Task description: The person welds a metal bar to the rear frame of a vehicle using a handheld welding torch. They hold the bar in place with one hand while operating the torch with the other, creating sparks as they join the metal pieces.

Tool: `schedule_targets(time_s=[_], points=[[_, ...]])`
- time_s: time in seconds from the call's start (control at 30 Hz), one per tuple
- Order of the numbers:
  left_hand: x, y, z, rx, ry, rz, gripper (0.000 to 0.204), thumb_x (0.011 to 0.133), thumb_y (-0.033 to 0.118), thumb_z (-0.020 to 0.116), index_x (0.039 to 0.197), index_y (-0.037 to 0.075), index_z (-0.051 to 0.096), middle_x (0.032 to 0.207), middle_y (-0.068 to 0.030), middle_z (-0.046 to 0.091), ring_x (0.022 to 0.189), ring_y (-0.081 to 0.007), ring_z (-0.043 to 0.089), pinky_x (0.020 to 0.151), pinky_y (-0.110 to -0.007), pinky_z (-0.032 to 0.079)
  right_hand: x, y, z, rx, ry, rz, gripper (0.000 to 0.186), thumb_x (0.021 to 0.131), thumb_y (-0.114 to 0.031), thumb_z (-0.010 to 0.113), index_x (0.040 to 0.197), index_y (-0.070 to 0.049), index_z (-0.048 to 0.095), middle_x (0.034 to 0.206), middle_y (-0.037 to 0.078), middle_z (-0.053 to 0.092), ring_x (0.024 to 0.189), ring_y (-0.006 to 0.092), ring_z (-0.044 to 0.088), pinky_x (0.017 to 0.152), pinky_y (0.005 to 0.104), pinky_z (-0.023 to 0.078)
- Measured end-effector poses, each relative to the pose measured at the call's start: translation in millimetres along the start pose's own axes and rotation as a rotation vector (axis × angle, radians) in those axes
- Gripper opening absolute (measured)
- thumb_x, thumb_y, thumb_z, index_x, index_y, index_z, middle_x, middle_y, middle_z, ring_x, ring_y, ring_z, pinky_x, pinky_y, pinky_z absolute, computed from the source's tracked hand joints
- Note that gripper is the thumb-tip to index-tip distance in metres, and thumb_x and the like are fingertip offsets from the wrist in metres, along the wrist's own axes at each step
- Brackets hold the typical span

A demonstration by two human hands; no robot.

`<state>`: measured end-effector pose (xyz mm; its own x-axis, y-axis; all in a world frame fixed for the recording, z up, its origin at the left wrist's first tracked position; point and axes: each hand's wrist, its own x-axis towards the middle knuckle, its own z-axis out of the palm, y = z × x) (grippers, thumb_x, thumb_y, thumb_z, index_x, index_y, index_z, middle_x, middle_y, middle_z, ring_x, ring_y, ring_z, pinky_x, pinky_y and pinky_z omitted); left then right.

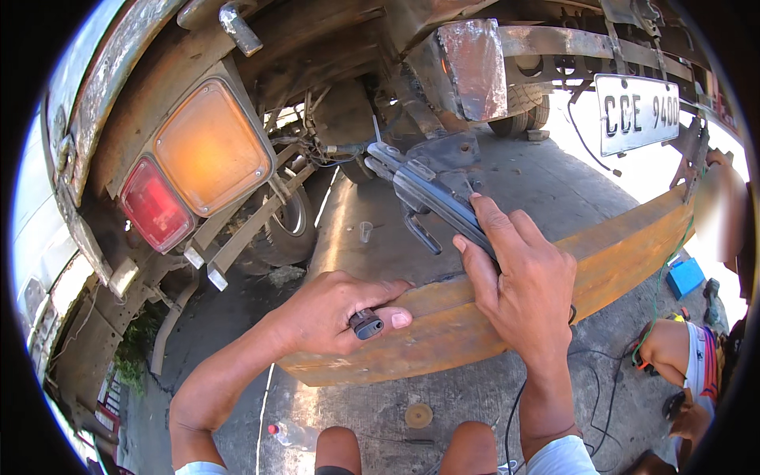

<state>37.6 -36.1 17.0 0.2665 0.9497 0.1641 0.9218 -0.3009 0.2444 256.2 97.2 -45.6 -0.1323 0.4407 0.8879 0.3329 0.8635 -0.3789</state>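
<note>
Open-air veh. repair spot is indicated by truck tail lamp (212, 148), lic. plate (640, 115), exposed wheel (290, 228), hand tool (434, 198) & conc. ground (475, 388).

- Locking pliers (440, 203): in right hand (524, 277), metal beam's (451, 332) 11 o'clock
- Tail-light cluster (194, 165): beam's 10
- Licence plate (638, 115): beam's 1
- Box (685, 278): beam's 3
- Plastic bottle (295, 434): on pavement (368, 396), beam's 8

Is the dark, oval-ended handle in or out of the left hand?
In: the left hand curls around the dark, oval-ended handle, whose end shows.
</note>
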Motion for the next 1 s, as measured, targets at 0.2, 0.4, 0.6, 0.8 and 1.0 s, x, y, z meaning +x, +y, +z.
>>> schedule_targets(time_s=[0.2, 0.4, 0.6, 0.8, 1.0], points=[[-5, 3, -2, 0.077, -0.04, -0.066, 0.051, 0.11, 0.039, 0.069, 0.14, -0.003, 0.073, 0.087, -0.0254, 0.076, 0.076, -0.0437, 0.077, 0.07, -0.046, 0.059, -2, -2, 7, -0.076, 0.027, -0.105, 0.043, 0.094, -0.02, 0.083, 0.135, -0.008, 0.077, 0.085, 0.01, 0.063, 0.074, 0.0297, 0.067, 0.069, 0.0427, 0.053], [-4, -5, 3, 0.068, 0.014, 0.011, 0.053, 0.109, 0.041, 0.07, 0.138, -0.003, 0.074, 0.092, -0.026, 0.078, 0.083, -0.0434, 0.079, 0.075, -0.048, 0.061, -2, 1, 5, -0.108, 0.01, -0.169, 0.045, 0.093, -0.022, 0.085, 0.135, -0.009, 0.077, 0.084, 0.009, 0.062, 0.073, 0.0287, 0.066, 0.068, 0.0426, 0.053], [-1, 4, 0, 0.086, 0.04, 0.048, 0.051, 0.11, 0.04, 0.066, 0.133, -0.005, 0.075, 0.084, -0.0295, 0.071, 0.069, -0.0431, 0.074, 0.068, -0.048, 0.058, -5, 7, 0, -0.123, -0.05, -0.201, 0.044, 0.095, -0.026, 0.082, 0.136, -0.01, 0.073, 0.09, 0.008, 0.065, 0.078, 0.0308, 0.072, 0.071, 0.0439, 0.058], [-1, 11, -2, 0.065, 0.029, -0.013, 0.053, 0.109, 0.04, 0.068, 0.134, -0.006, 0.074, 0.096, -0.0326, 0.077, 0.086, -0.049, 0.078, 0.078, -0.052, 0.06, -4, 7, -1, -0.131, -0.046, -0.221, 0.046, 0.098, -0.031, 0.081, 0.138, -0.009, 0.073, 0.091, 0.01, 0.066, 0.081, 0.0333, 0.072, 0.071, 0.0457, 0.057], [-1, 7, -3, 0.098, 0.008, -0.002, 0.057, 0.11, 0.04, 0.066, 0.136, -0.011, 0.072, 0.096, -0.0339, 0.077, 0.087, -0.05, 0.078, 0.081, -0.052, 0.061, -5, 8, 1, -0.114, -0.03, -0.206, 0.037, 0.101, -0.035, 0.078, 0.125, -0.008, 0.07, 0.092, 0.012, 0.067, 0.079, 0.0362, 0.073, 0.07, 0.0465, 0.058]])
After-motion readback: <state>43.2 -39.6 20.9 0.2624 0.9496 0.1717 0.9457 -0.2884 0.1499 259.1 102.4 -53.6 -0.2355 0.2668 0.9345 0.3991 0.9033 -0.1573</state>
